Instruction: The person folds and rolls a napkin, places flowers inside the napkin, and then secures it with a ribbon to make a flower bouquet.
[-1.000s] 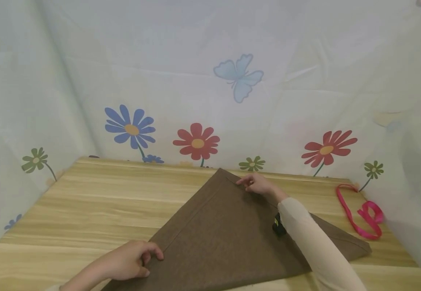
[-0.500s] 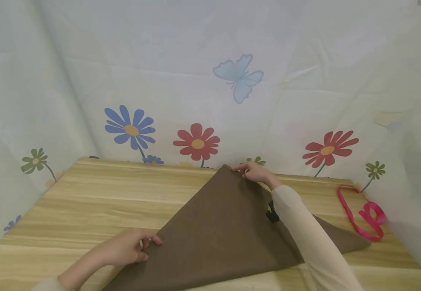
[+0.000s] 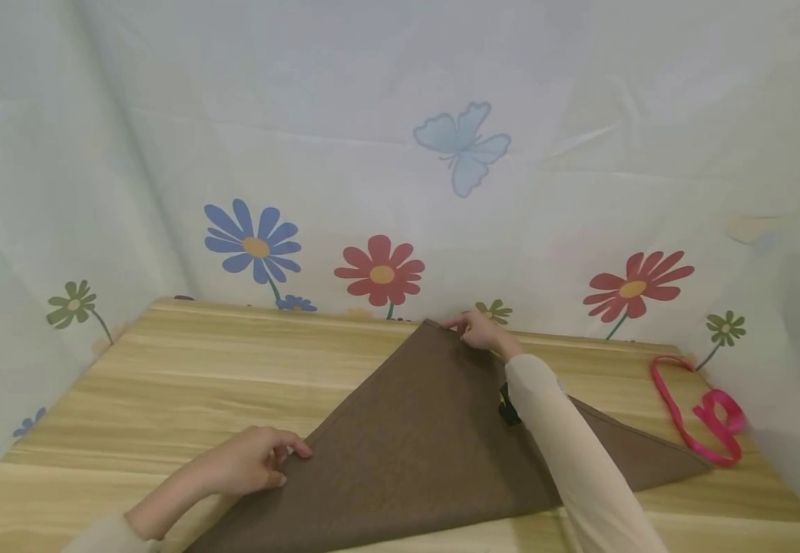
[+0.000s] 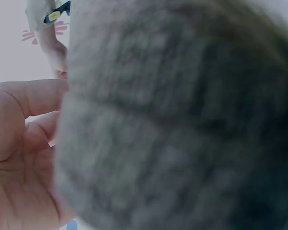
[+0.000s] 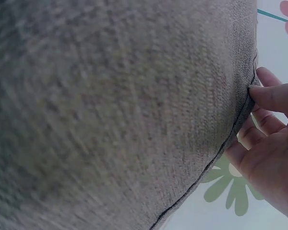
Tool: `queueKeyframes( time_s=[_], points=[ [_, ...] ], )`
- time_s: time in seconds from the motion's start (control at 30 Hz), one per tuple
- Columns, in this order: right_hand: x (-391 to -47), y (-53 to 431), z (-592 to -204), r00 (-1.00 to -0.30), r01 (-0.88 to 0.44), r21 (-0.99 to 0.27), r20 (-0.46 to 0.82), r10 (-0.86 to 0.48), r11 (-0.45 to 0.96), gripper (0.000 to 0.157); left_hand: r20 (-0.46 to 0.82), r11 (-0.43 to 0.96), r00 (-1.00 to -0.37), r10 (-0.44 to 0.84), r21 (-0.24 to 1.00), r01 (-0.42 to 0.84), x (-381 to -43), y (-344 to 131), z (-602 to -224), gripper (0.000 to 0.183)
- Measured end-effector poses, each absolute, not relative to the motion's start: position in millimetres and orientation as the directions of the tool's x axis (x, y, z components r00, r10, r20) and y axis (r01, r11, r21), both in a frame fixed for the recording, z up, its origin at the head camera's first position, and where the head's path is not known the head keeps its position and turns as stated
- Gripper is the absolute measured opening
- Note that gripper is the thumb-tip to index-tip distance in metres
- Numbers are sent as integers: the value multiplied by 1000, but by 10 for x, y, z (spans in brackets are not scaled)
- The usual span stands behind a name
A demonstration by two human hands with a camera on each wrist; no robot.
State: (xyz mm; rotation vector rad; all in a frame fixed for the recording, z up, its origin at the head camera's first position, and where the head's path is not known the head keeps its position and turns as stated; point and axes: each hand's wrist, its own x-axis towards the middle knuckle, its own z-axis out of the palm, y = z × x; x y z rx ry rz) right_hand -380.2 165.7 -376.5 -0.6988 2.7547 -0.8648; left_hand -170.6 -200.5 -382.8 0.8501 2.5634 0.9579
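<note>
A brown cloth [image 3: 414, 453], folded to a triangular shape, spreads over the front of the table with one corner pointing at the back wall. My right hand [image 3: 479, 332] pinches its edge just right of that far corner. The right wrist view shows the thumb on the near face and the other fingers of this hand [image 5: 273, 134] behind the hem. Along the cloth's left edge, my left hand [image 3: 251, 461] holds the border with bent fingers. In the left wrist view, cloth covers the fingertips of the left hand [image 4: 24, 148].
A pink ribbon [image 3: 676, 407] lies in a loose curl at the table's right side, by the cloth's right corner. The wood-patterned table [image 3: 234, 361] meets a flowered curtain [image 3: 303, 177] at the back and sides. A black wrist camera [image 3: 508, 405] sits on the right sleeve.
My right hand has moved a little up and left, closer to the far corner, and the cloth has shifted with it. My left hand has slid slightly away from me along the left edge.
</note>
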Motion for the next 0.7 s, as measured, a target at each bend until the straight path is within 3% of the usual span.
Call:
queueKeyframes(
  time_s=[0.53,0.7],
  points=[
    [-3790,1647,-3881,-882,-413,-472,-6,-471,779,48,-101,629,-796,596,674,386,-1667,-1971,-3826,38],
    [-3706,1729,-3877,-858,-478,-460,59,-511,748,39,-59,640,-805,591,642,423,-1625,-2015,-3806,42]
  ],
)
